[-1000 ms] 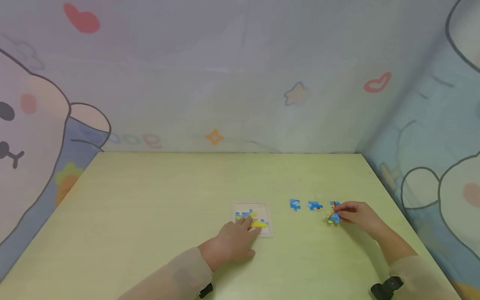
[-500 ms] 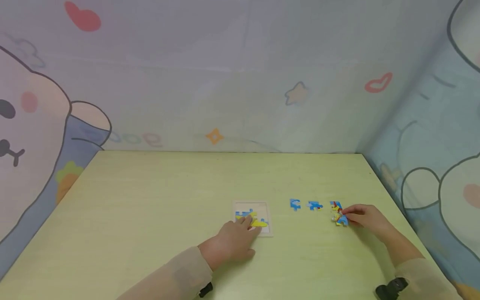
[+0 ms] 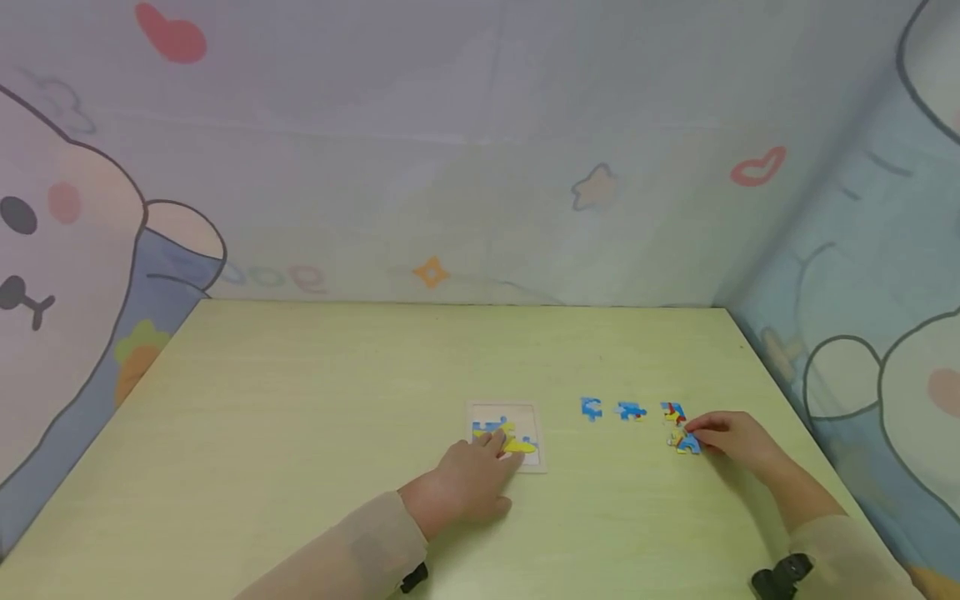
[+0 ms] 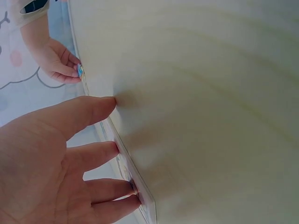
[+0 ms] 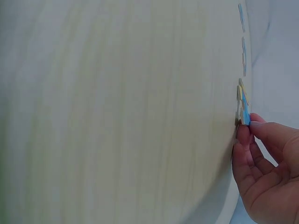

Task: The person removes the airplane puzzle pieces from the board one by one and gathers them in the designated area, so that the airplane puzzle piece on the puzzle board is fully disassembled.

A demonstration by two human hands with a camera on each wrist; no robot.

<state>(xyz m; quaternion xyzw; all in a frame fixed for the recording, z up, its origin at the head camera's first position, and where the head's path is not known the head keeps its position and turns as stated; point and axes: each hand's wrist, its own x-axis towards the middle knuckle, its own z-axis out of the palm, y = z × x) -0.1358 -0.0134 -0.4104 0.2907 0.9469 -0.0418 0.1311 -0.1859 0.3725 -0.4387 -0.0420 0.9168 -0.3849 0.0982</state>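
Observation:
My left hand [image 3: 468, 483] rests with fairly straight fingers on a small framed puzzle board [image 3: 542, 442], its fingertips over the pieces inside. Yellow and blue puzzle pieces [image 3: 519, 447] show in the board, partly hidden under the fingers. In the left wrist view the fingertips lie along the board's edge [image 4: 148, 201] and the thumb points at the table. To the right, my right hand [image 3: 738, 437] pinches a blue and yellow jigsaw piece [image 3: 687, 443] between thumb and fingers. The right wrist view shows this jigsaw piece [image 5: 245, 112] tilted, close over the tabletop.
Three loose puzzle pieces lie right of the board: a blue one [image 3: 591, 408], a blue one with a little yellow [image 3: 632, 412], and a blue, red and yellow one [image 3: 672, 412] just beyond the held piece. A printed cloth wall [image 3: 495, 208] borders the pale table [image 3: 300, 400].
My right hand has shifted slightly right with the pinched jigsaw piece, uncovering more of the red and yellow piece behind it. The left hand stays on the board.

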